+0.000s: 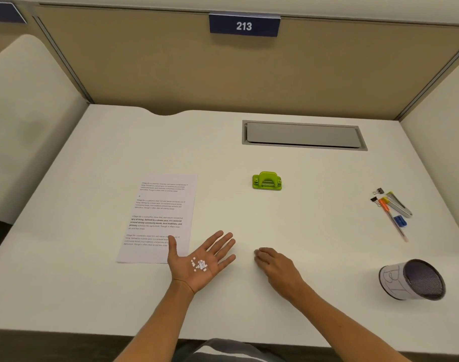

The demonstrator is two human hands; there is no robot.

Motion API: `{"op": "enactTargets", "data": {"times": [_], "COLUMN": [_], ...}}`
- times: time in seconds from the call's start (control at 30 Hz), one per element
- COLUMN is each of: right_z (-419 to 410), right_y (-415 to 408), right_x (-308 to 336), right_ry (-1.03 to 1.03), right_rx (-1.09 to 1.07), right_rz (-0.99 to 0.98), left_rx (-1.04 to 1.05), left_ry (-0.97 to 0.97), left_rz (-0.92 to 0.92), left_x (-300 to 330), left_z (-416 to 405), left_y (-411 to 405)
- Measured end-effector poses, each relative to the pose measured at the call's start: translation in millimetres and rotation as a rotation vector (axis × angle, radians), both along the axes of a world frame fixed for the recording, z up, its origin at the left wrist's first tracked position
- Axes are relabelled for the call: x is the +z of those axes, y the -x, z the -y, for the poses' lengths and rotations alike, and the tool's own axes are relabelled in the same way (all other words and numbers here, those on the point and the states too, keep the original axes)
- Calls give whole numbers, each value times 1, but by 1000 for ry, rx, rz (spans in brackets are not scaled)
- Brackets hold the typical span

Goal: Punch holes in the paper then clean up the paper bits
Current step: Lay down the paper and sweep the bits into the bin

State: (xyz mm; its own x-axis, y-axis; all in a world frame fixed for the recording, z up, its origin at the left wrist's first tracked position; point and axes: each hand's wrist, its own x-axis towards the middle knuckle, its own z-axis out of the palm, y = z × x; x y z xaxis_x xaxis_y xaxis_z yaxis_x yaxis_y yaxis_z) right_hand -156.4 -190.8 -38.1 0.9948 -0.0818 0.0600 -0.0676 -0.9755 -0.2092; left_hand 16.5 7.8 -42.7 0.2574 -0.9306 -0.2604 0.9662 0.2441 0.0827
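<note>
My left hand (199, 259) lies palm up on the white desk, fingers spread, with a small heap of white paper bits (199, 264) resting in the palm. Its thumb overlaps the lower right corner of the printed paper sheet (158, 218), which lies flat at left centre. My right hand (275, 267) rests palm down on the desk just to the right, fingers together and nothing in it. The green hole punch (266, 181) stands farther back, apart from both hands.
A mesh pen cup (412, 279) wrapped in white paper lies tipped on its side at the right. Pens, binder clips and a blue eraser (391, 210) lie near the right edge. A grey cable hatch (303, 135) sits at the back. Partition walls enclose the desk.
</note>
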Motion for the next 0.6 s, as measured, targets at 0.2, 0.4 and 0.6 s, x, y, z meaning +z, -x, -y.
{"op": "enactTargets", "data": {"times": [0.2, 0.4, 0.6], "right_z": [9, -9, -22], "right_y": [14, 11, -24], "right_x": [3, 3, 7], "right_ry": [-538, -683, -396], "right_rx": [-668, -789, -616], "right_rz": [176, -19, -136], "left_rx": [-15, -14, -6], "left_ry": [7, -27, -37], "left_rz": [-7, -15, -24], "left_x": [-1, -1, 1], "left_z": [4, 6, 5], "left_y": [0, 3, 6]}}
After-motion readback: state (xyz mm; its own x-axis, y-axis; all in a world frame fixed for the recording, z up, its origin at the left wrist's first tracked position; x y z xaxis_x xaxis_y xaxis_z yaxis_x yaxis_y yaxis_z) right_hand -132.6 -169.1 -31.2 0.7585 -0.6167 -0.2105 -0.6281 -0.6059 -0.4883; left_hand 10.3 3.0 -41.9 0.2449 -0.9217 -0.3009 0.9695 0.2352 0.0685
